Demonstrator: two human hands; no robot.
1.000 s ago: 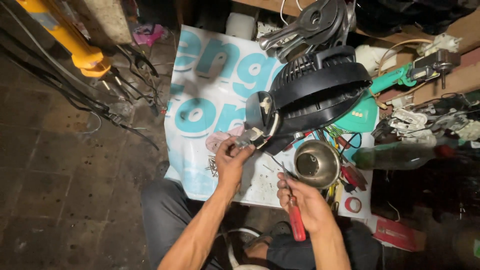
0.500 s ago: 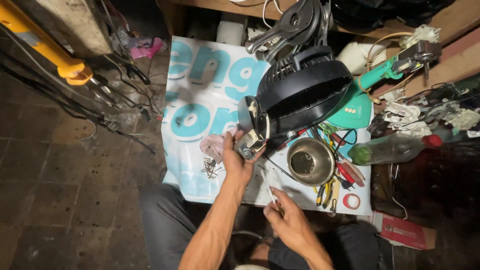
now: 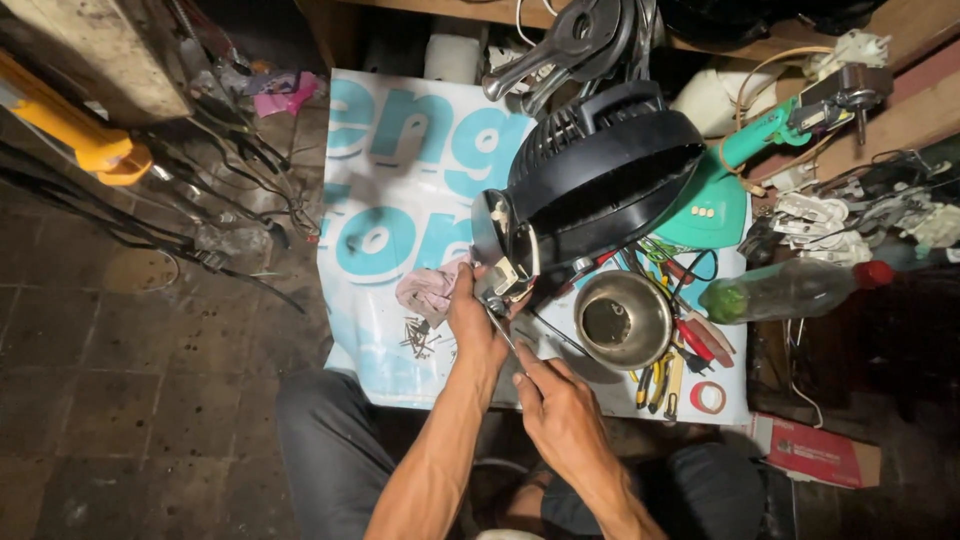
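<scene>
In the head view, a black round plastic fan (image 3: 600,180) lies tilted on a white printed banner with large teal letters (image 3: 400,200) spread over the brick floor. The left hand (image 3: 475,320) rests at the fan's lower left edge, its fingers closed around the small motor part (image 3: 500,275) that sticks out there. The right hand (image 3: 560,410) sits just below the left, nearer the person, its fingers pinched together on a thin metal screwdriver (image 3: 505,330) whose tip points up toward that same motor part. Whether the tip touches the part cannot be told.

Just left of the fan's lower edge lies a crumpled pink cloth (image 3: 428,290), and below it a small heap of dark screws (image 3: 420,338). Right of the fan's lower edge stands a round metal bowl (image 3: 622,320), with yellow-handled pliers (image 3: 660,380) and a roll of red tape (image 3: 708,397) beside it. Farther right of the fan lies a clear plastic bottle with a red cap (image 3: 790,290). A teal plastic fan base (image 3: 715,205) touches the fan's right side.
</scene>
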